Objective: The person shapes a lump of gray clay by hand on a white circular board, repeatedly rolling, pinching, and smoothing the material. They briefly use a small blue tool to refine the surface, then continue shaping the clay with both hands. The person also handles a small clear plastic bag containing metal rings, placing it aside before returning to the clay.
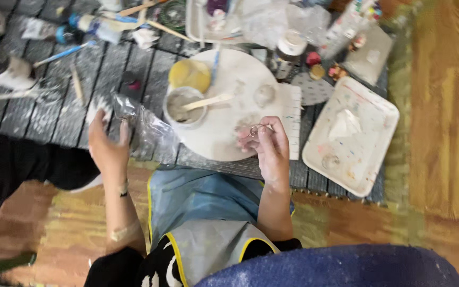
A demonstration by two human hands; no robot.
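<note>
Right hand (269,146) pinches a small metal ring (254,130) over the round white board's (229,127) near edge; left hand (107,146) grips a crinkled clear plastic bag (144,125). Risk: the bag may snag the grey cup (183,106) and tip it.

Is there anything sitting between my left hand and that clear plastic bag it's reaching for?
Nothing visible. The left hand is already on the clear plastic bag, at its left end, on the dusty grey mat.
</note>
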